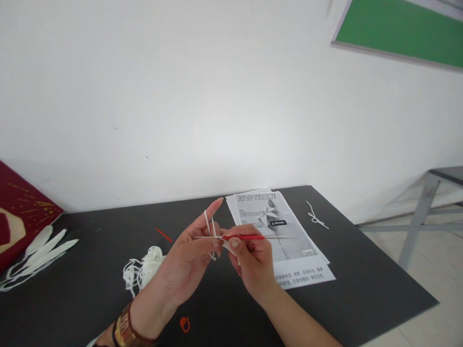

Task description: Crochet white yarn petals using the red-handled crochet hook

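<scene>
My right hand (253,259) is closed around the red grip of a crochet hook (246,237), whose thin metal shaft points left. White yarn (209,222) loops over the raised index finger of my left hand (192,261). The thumb and other fingers of that hand pinch a small white yarn piece at the hook's shaft, mostly hidden by the fingers. A loose heap of white yarn (153,262) lies on the table behind my left wrist. An orange stitch marker (184,324) rests on the table below my hands.
Printed pattern sheets (303,267) lie behind my right hand on the black table (353,290). A short knotted yarn scrap (315,218) is to their right. A red plastic needle (164,234) lies left. White leaf-shaped pieces (48,251) sit by a dark red bag (20,211).
</scene>
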Available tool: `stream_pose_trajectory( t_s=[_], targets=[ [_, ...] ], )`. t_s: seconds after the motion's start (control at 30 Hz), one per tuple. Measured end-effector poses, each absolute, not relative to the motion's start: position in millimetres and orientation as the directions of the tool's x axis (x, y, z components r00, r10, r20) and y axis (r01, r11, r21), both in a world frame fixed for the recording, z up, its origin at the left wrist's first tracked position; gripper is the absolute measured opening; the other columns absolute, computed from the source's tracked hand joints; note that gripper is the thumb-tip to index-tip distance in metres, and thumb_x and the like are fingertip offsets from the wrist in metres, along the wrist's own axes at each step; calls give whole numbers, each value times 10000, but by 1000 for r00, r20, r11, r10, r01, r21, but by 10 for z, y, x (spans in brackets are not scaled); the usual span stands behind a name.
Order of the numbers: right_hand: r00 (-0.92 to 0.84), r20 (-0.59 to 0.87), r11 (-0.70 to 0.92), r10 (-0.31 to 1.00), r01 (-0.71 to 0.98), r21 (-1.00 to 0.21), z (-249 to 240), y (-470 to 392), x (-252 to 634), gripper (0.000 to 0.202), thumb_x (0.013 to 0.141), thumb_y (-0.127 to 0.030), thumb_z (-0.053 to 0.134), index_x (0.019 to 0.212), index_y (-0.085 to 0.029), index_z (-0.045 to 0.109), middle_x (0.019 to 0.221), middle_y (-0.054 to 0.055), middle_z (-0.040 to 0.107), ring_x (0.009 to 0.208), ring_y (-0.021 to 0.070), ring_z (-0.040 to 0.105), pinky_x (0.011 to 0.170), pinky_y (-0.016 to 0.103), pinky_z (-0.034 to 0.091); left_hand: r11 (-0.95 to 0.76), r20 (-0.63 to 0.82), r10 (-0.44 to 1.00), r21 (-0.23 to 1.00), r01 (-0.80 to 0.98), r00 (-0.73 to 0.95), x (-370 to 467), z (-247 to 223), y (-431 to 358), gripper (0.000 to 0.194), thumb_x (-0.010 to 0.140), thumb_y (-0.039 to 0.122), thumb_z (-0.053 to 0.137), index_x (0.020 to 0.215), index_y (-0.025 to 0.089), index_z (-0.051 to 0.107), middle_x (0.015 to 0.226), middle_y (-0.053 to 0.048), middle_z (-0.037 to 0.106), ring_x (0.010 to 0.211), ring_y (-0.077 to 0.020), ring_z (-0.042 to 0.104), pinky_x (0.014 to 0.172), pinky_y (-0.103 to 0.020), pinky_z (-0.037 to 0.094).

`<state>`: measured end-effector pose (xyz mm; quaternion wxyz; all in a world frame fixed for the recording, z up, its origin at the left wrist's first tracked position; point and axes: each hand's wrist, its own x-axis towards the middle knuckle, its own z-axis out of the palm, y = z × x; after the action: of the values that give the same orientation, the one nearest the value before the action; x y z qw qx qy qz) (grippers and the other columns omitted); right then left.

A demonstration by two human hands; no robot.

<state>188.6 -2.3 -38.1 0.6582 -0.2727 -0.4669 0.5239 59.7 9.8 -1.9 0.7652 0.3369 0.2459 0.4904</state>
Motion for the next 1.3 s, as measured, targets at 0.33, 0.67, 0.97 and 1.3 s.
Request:
stream_pose_trajectory(
  t_s=[0.33, 0.67, 0.97, 1.3],
  targets=[
    [21, 283, 269, 959, -379, -885, -368, 21, 1917, 37, 767, -234, 750, 803, -226, 746, 663, -25, 593, 468, 59, 446, 388, 192, 290, 170, -62, 961, 900, -402, 268, 499, 87, 91, 690, 711, 40, 655, 1353, 260, 530, 601, 72, 465, 519, -56, 375, 503, -192, 285],
    [-86, 87, 2, 993, -702, -712, -304, 8, 1899, 217, 751, -364, 771, 833, -174, 708, 597, -4, 663, 466, 86, 558, 396, 168, 467, 155, 105, 888, 848, -506, 448, 421, 37, 102, 781, 794, 111, 678, 1456, 355, 344, 689, 49, 550, 612, -105, 525, 591, -248, 395],
    [-259, 81, -164, 963, -795, -584, -260, -9, 1884, 200, 782, -337, 754, 751, -167, 652, 596, -42, 600, 445, 57, 499, 393, 147, 501, 167, 227, 836, 763, -625, 500, 370, -114, 47, 768, 810, 137, 672, 1470, 319, 324, 725, 9, 603, 632, -127, 525, 583, -256, 391],
    [-152, 237, 48, 959, -742, -669, -165, -51, 1949, 186, 843, -349, 683, 768, -190, 621, 640, -42, 561, 466, 81, 532, 410, 196, 522, 269, 201, 827, 678, -684, 525, 367, -105, 1, 761, 778, 124, 687, 1453, 280, 373, 666, 21, 590, 645, -145, 556, 604, -285, 405]
  ],
)
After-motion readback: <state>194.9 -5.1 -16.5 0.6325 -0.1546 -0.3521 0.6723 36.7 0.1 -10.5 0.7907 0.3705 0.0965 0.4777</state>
